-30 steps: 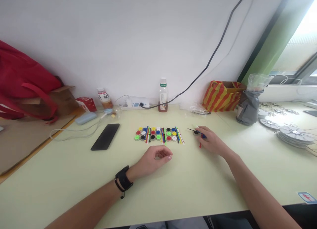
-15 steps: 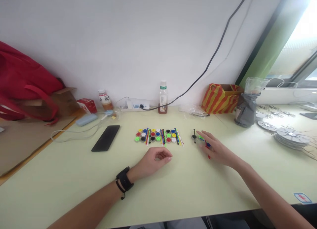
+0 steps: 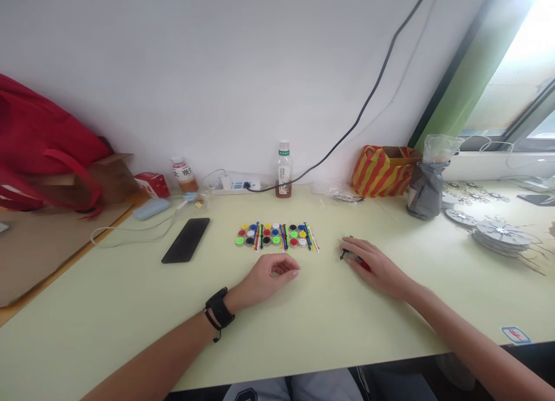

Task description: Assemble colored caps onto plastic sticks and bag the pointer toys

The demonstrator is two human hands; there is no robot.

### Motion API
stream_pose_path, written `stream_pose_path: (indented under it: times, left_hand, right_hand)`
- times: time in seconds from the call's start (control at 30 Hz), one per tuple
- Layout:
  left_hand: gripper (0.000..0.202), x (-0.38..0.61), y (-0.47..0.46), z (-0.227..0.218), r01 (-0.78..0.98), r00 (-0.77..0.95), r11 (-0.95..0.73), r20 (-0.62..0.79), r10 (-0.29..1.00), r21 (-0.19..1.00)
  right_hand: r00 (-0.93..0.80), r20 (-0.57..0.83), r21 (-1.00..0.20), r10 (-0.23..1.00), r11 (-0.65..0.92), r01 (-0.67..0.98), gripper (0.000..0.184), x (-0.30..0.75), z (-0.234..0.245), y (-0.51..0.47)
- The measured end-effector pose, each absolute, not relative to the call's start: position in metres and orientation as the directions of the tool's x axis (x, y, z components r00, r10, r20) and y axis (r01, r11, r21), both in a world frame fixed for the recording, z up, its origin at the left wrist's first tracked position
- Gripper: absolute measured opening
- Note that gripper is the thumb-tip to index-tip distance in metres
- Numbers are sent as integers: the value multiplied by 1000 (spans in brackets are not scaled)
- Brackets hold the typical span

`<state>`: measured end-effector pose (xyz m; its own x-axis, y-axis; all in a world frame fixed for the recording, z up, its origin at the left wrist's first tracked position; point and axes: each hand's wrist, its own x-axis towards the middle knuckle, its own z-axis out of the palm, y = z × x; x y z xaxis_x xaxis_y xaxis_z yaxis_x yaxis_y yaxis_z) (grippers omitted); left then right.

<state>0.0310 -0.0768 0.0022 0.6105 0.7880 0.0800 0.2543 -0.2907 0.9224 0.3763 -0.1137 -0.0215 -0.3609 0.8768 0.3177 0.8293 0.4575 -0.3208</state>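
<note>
My left hand (image 3: 269, 275) rests on the table in the middle, wearing a black wrist band. Its fingers curl loosely round to the thumb with nothing inside. Just beyond it lie round coloured discs (image 3: 267, 233) in rows of three. Bundles of thin arrow-shaped plastic sticks (image 3: 283, 237) stand between and beside these groups. At the right, my right hand (image 3: 373, 266) is closed over a few more small pieces. A tilted black arrow stick (image 3: 342, 255) pokes out at its fingertips, and a bit of red shows near the thumb. The palm hides the rest.
A black phone (image 3: 186, 240) lies left of the discs. Along the wall stand a drink bottle (image 3: 284, 173), a power strip (image 3: 240, 183) and a striped bag (image 3: 381, 173). Stacked grey discs (image 3: 500, 236) lie at the right. A dark cable (image 3: 368, 100) crosses the wall.
My right hand has drawn in over the small pieces, covering most of them. The black arrow stick has shifted nearer to me and tilted. My left hand has stayed put.
</note>
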Motion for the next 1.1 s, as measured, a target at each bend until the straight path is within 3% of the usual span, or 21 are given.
stream_pose_path:
  times: [0.37,0.5,0.67,0.9,1.1]
  left_hand:
    - [46,32,-87,11,278,607,-437,196,770,856]
    - [74,29,-89,17,274,651,-445,176,739,853]
    - [101,28,-87,15,140,708,-389,182,682,911]
    - [82,30,-89,15,68,733,-324,173,658,944]
    - [84,22,-86,23,212,731,-539,235,641,815]
  right_hand:
    - [-587,308,-389,749,662,641,43,301,-3,-151]
    - [-647,342,-398,681,729,557,50,270,-1,-145]
    - [-637,429,-410,641,766,494,63,257,-5,-132]
    - [-625,448,-344,639,769,540,83,271,-9,-124]
    - [-594,414,-377,689,724,577,70,272,-4,-128]
